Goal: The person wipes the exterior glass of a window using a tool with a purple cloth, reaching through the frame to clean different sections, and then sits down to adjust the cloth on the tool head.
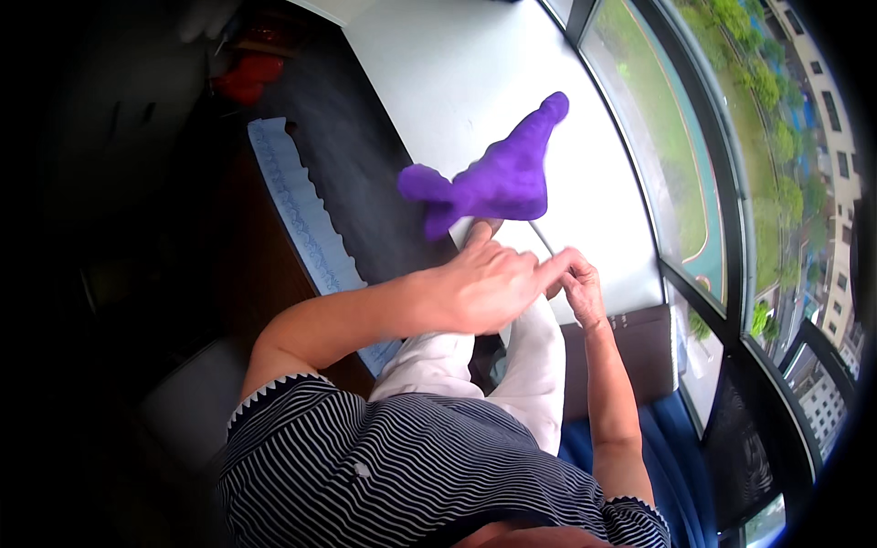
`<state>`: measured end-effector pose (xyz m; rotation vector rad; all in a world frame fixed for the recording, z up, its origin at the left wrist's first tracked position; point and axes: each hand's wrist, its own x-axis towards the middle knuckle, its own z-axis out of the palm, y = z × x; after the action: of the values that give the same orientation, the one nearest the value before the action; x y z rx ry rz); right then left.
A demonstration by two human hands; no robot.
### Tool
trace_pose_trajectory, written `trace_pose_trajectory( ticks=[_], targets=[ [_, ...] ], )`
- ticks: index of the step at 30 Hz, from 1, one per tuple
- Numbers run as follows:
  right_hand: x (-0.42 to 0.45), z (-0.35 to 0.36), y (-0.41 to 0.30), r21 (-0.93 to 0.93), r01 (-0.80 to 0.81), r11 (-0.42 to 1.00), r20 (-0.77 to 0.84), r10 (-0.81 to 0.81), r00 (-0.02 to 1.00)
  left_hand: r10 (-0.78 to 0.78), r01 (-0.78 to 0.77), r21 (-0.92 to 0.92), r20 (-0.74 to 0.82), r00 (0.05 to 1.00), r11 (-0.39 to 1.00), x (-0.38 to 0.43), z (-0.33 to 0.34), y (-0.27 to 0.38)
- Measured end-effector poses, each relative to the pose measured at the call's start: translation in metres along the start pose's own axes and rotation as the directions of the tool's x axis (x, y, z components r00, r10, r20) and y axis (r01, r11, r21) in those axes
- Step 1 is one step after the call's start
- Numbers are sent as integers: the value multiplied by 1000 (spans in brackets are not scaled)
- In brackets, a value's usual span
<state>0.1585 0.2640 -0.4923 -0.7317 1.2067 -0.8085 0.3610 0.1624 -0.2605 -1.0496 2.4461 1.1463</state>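
Observation:
My left hand (490,288) reaches across above my lap, with one finger stretched towards my right hand (582,284). The fingertips of both hands meet or overlap; whether anything small is between them I cannot tell. My right hand has its fingers curled. Just beyond my left hand lies a purple, sock-shaped item, apparently cloth (510,175), partly over a white surface (452,75). Its narrow tip points away to the upper right, and two rounded lobes spread at the left. A small brownish thing shows under its near edge, close to a left fingertip.
A pale blue patterned cloth strip (301,198) runs along a dark surface (342,151) on the left. Red things (253,75) lie at the far left. Windows (658,137) line the right side, with a brown box-like object (627,356) and blue fabric (668,452) below.

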Motion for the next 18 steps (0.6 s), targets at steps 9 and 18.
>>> trace_pose_trajectory(
  ticks=[9,18],
  targets=[
    [15,-20,-67,74,-149,986,177,134,975,128,-402,-322,-622,773,857,-84,-64,26],
    [-9,6,-121,119,-112,987,110,99,989,378,-678,-127,-749,545,724,-46,-38,58]
  ],
)
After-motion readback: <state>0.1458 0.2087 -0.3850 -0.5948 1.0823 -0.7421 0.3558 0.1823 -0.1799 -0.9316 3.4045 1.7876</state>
